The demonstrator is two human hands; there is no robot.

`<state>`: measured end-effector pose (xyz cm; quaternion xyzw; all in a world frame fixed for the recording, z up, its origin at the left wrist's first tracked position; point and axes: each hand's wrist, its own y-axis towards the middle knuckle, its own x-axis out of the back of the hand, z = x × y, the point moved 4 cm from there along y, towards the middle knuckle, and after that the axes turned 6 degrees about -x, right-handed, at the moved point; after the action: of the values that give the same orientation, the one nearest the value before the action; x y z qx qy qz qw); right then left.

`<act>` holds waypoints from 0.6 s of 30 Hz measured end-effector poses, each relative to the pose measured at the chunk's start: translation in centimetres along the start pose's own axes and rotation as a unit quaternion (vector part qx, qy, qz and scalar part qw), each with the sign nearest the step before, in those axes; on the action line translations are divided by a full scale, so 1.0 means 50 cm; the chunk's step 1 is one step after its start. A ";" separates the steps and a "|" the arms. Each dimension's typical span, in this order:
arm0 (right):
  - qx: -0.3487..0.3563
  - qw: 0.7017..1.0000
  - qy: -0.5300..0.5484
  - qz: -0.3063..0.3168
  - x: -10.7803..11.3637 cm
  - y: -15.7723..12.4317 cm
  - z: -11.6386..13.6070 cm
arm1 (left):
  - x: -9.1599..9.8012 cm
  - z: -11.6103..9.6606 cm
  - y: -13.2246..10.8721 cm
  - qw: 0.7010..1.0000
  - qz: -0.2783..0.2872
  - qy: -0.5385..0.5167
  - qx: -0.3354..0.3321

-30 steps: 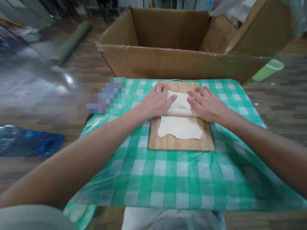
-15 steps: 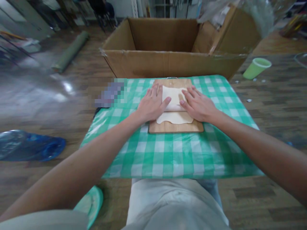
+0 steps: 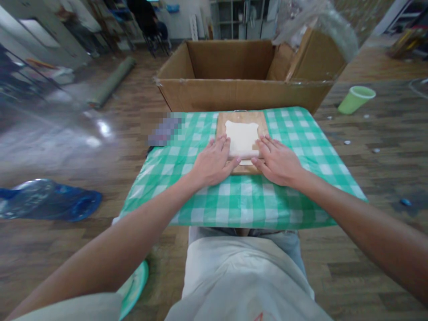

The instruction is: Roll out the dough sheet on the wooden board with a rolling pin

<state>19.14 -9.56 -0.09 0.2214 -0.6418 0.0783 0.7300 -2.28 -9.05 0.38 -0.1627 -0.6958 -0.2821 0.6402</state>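
Observation:
A flat white sheet of dough (image 3: 243,137) lies on a wooden cutting board (image 3: 234,117) on the table. Across the dough's near part runs a pale rolling pin (image 3: 245,154), visible only between the hands. My left hand (image 3: 216,161) rests over the pin's left end, fingers stretched forward and thumb pointing inward. Over the right end lies my right hand (image 3: 277,161), flat, its fingers extended. Both palms hide the pin's ends. A narrow strip of dough shows on the near side of the pin.
A green-and-white checked cloth (image 3: 214,207) covers the table. Behind it stands a large open cardboard box (image 3: 234,93). A pale green cup (image 3: 356,100) is on the floor at right, a blue plastic bottle (image 3: 50,200) at left. People sit in the background.
Both hands and the rolling pin have moved toward my body, from the middle of the dough to its near edge. More of the far dough is uncovered. The camera view has shifted slightly.

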 end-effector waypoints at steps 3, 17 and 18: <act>0.009 1.000 0.003 -0.005 0.005 -0.019 0.006 | 0.000 -0.011 -0.017 1.000 -0.011 -0.002 -0.011; -0.038 0.998 0.014 0.056 -0.047 0.157 -0.099 | -0.037 0.093 0.150 0.992 0.038 -0.035 0.114; -0.043 0.997 0.012 0.057 -0.053 0.175 -0.111 | -0.040 0.105 0.165 0.991 0.043 -0.037 0.121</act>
<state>20.22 1.01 -1.17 0.1518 -0.6477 0.0951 0.7405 -1.35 0.88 -0.17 -0.1243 -0.7405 -0.1612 0.6405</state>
